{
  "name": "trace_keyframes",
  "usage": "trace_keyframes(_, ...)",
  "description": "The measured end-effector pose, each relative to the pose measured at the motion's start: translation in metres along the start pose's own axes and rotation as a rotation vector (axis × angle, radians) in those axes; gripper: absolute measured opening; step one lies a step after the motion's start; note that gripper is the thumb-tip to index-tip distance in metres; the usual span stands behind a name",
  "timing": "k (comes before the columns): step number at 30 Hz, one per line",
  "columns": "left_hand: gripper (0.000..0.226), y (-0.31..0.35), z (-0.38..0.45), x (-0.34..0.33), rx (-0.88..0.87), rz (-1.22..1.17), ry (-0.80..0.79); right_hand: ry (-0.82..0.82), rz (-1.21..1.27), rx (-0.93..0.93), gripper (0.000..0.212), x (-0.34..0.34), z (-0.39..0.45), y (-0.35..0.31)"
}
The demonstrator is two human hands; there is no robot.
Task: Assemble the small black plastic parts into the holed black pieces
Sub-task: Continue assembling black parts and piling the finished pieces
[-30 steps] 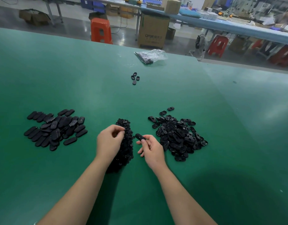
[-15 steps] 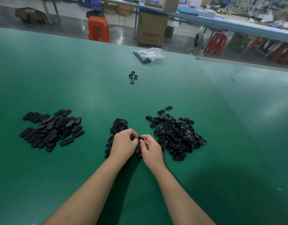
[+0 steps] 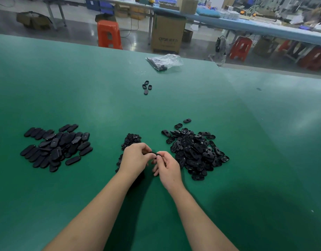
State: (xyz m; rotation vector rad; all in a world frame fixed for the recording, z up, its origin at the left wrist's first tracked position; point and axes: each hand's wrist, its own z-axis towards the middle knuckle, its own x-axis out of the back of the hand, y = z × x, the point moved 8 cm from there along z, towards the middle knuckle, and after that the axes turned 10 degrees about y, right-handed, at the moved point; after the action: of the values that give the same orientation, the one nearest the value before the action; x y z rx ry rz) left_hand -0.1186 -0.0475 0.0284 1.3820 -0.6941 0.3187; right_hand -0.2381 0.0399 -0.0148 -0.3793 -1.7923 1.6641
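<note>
My left hand [image 3: 135,158] and my right hand [image 3: 167,165] meet above the green table [image 3: 101,109], both pinching one black oval holed piece [image 3: 154,153] held between their fingertips. A heap of small black plastic parts [image 3: 130,139] lies just behind and under my left hand, partly hidden by it. To the right sits a pile of holed black oval pieces [image 3: 194,151]. At the left lies a pile of closed black oval pieces [image 3: 55,146].
Several loose black pieces [image 3: 146,87] lie farther back on the table, and beyond them a clear plastic bag [image 3: 164,61] near the far edge. Past the table are orange stools [image 3: 109,34], a cardboard box [image 3: 168,34] and a long bench.
My left hand left the heap of small parts and came right to meet my right hand; both now pinch the oval piece that my right hand held alone.
</note>
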Motion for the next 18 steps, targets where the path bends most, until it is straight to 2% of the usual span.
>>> trace_keyframes(10, 0.014, -0.0006, -0.0037, -0.0070, 0.008, -0.114, -0.086, 0.019, 0.000, 0.006, 0.019, 0.0035, -0.0009, -0.0020)
trace_keyframes(18, 0.013, -0.0018, -0.0083, -0.0096, 0.049, -0.154, -0.075, 0.030, -0.023, -0.010, 0.018, 0.0049, 0.0003, 0.0002)
